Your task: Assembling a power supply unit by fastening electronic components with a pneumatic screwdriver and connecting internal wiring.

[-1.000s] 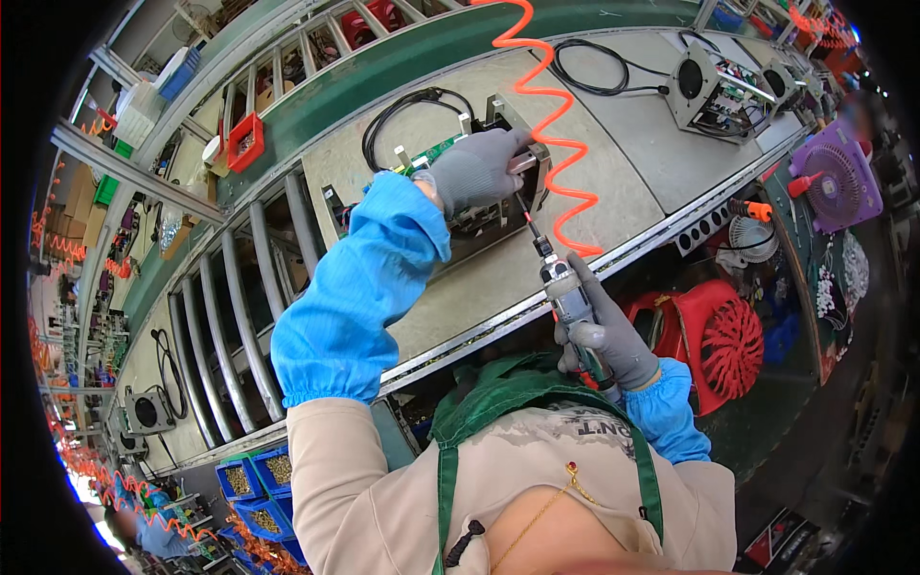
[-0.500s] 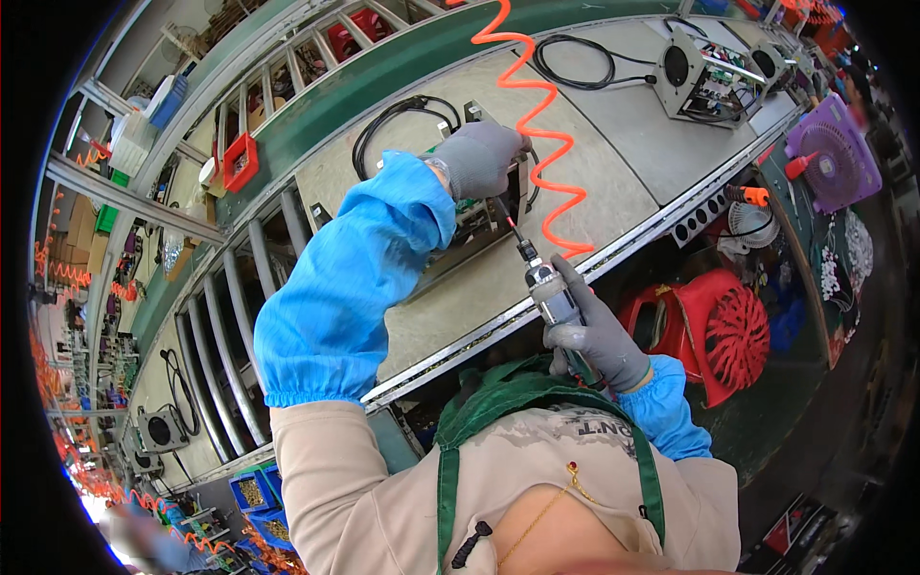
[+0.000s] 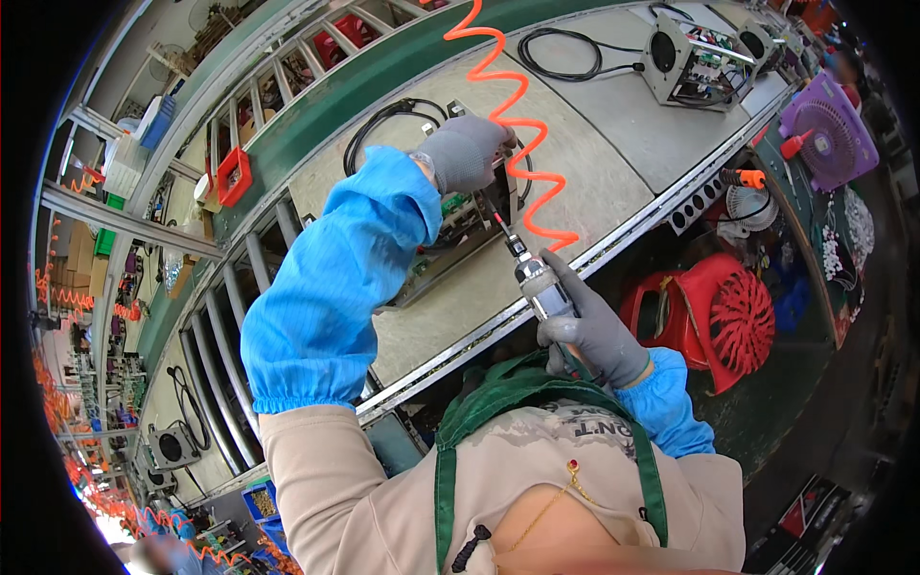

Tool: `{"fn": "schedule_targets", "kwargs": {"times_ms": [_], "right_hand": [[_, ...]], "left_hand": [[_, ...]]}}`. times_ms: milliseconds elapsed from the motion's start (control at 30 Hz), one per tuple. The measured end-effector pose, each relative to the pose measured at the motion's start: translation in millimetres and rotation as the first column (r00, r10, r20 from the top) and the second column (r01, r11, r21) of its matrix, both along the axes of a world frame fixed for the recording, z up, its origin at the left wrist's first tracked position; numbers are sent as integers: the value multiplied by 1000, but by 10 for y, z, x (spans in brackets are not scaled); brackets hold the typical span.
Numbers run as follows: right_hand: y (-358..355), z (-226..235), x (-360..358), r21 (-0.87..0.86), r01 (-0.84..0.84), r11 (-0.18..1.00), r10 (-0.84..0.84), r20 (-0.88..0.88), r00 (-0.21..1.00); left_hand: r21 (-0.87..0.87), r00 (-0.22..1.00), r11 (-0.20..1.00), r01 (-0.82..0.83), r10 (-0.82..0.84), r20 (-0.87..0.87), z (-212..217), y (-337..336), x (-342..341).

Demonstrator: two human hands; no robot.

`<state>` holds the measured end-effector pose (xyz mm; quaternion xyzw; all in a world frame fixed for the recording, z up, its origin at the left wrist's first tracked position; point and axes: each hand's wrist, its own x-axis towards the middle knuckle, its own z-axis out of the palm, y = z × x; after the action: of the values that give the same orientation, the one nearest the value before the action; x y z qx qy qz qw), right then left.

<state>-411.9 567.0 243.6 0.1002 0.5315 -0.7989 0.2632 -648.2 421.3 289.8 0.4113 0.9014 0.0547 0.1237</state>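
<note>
The left hand, in a grey glove with a blue sleeve cover, lies near the upper middle of the frame with its fingers curled over the top of an open metal case holding a green circuit board. The case rests on the grey worktop, with a black cable looped just behind it. The right hand, also gloved, is at the centre right, its fingers wrapped tight around a powered screwdriver. The screwdriver tilts up and left, its thin bit reaching into the case just below the left hand. An orange coiled hose runs from the top edge down to the screwdriver. A second metal case stands at the upper right, and a red basket sits below the worktop edge.
</note>
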Motion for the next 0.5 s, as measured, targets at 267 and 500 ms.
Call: {"fn": "schedule_targets", "kwargs": {"times_ms": [267, 500], "right_hand": [[-19, 12, 15, -18, 49, 999, -50, -39, 998], [-54, 35, 1, 55, 25, 998, -25, -9, 1000]], "left_hand": [[71, 996, 997, 32, -26, -80, -121, -31, -57], [1, 997, 999, -34, 34, -69, -54, -10, -13]]}}
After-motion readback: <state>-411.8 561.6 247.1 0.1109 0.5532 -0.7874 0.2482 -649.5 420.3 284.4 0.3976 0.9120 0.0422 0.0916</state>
